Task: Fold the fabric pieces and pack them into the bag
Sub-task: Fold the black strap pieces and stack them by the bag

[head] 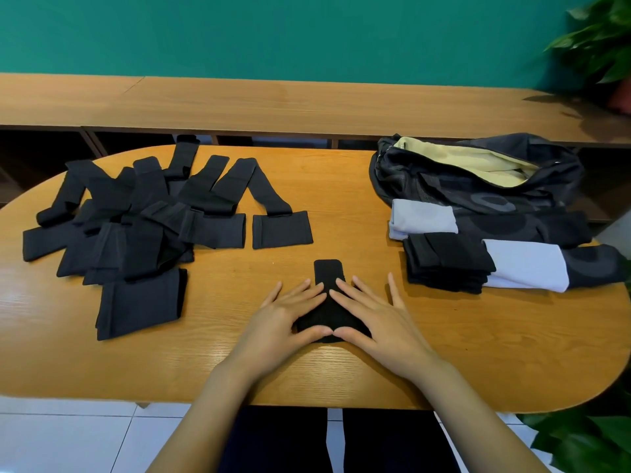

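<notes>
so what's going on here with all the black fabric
A person is folding fabric pieces at a wooden table. The left hand and right hand press flat, fingers straight, on one black piece right in front of them. A loose pile of unfolded pieces lies to the left. On the right, a folded stack sits in front of the open bag. Whether any pieces are inside it cannot be seen.

Black fabric pieces (136, 213) heaped left, folded stack (447, 264) beside open bag (444, 186).
</notes>
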`<state>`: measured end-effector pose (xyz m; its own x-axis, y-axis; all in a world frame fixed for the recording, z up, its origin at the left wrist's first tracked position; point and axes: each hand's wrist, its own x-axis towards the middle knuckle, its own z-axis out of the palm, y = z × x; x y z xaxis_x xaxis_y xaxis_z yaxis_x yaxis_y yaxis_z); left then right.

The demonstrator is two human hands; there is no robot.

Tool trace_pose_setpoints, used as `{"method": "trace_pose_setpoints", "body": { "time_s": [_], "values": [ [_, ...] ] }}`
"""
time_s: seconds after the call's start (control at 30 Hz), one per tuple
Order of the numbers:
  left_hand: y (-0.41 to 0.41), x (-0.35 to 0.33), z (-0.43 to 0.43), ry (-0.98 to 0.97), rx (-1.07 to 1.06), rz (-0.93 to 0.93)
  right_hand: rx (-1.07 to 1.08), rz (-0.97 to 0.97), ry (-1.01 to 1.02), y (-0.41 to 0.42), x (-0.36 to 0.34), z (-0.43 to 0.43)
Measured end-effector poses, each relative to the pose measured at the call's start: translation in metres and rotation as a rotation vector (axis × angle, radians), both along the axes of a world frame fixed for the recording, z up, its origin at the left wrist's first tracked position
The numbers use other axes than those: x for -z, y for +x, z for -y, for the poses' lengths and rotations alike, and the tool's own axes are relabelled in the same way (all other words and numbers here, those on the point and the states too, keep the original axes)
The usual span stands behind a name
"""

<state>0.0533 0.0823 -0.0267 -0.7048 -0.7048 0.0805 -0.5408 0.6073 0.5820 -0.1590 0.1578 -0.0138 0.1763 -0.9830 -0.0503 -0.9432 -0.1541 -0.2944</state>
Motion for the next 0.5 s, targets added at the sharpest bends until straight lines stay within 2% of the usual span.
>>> {"method": "trace_pose_setpoints", "body": {
  "time_s": [0.23,0.5],
  "values": [
    [0.0107,-0.0040,-0.0023,-0.013,0.053,0.054,-0.056,-0.060,0.068,-0.0056,-0.0025,-0.0041],
    [0.0094,-0.0067,-0.0052,-0.019,0.021,0.044,-0.048,-0.009,0.016,-0.0052,-0.0066,-0.0043]
  ]
}}
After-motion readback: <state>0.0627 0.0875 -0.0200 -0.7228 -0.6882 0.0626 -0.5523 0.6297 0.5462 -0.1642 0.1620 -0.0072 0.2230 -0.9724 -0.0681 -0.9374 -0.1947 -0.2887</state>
